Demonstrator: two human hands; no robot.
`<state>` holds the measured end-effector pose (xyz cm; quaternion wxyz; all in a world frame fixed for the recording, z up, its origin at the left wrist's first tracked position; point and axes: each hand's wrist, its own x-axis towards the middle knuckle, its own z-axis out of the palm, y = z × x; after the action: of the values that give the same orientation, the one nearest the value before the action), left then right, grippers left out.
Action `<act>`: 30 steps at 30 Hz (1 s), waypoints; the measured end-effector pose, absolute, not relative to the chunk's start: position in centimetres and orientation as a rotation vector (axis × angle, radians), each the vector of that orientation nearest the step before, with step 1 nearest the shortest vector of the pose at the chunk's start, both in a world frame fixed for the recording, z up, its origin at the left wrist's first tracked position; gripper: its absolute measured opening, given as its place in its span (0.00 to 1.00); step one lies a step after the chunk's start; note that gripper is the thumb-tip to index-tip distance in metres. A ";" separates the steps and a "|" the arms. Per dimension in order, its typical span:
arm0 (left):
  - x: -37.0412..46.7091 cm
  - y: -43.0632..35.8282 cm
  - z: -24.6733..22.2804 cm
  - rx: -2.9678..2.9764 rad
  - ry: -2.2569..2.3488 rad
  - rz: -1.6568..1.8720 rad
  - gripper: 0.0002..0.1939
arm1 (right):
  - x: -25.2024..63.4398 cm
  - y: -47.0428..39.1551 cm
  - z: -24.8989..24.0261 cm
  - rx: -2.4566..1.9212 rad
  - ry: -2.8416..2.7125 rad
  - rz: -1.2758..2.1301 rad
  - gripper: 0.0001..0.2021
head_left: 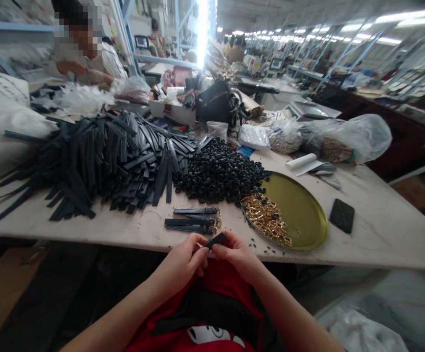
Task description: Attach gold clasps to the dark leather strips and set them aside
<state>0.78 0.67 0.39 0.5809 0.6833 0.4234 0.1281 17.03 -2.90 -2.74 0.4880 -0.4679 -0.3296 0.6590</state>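
dark strip (217,240) held by left hand (193,253) and right hand (234,249)

Site: factory workshop, leather-goods or strap type. Before you: a worktable (373,234) with a heap of dark straps (98,156), a mound of small black loops (219,168) and gold-coloured buckles (265,217) in a round tray (303,210). Beyond: blue metal frames (153,59), long rows of ceiling lights (405,17), further loaded benches, and a person (83,54) seen at another work spot.
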 end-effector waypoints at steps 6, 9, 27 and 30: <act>0.8 0.3 -1.4 1.496 0.916 0.440 0.21 | 14.9 -4.2 -4.4 -1.017 -0.865 1.603 0.15; 0.7 1.2 -2.2 1.437 0.937 0.463 0.18 | 17.7 -3.6 -4.9 -1.303 -1.263 1.398 0.10; 2.4 5.9 -4.4 1.373 1.021 0.309 0.19 | 31.1 8.6 -5.8 -2.437 -2.225 0.211 0.10; 2.5 5.9 -4.4 1.384 0.993 0.288 0.19 | 31.2 8.7 -5.8 -2.434 -2.258 0.245 0.10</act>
<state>2.53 5.92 -4.44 0.6495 0.6091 0.4372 0.1266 31.24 8.71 -5.80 -0.0933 -0.7279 -0.6753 0.0733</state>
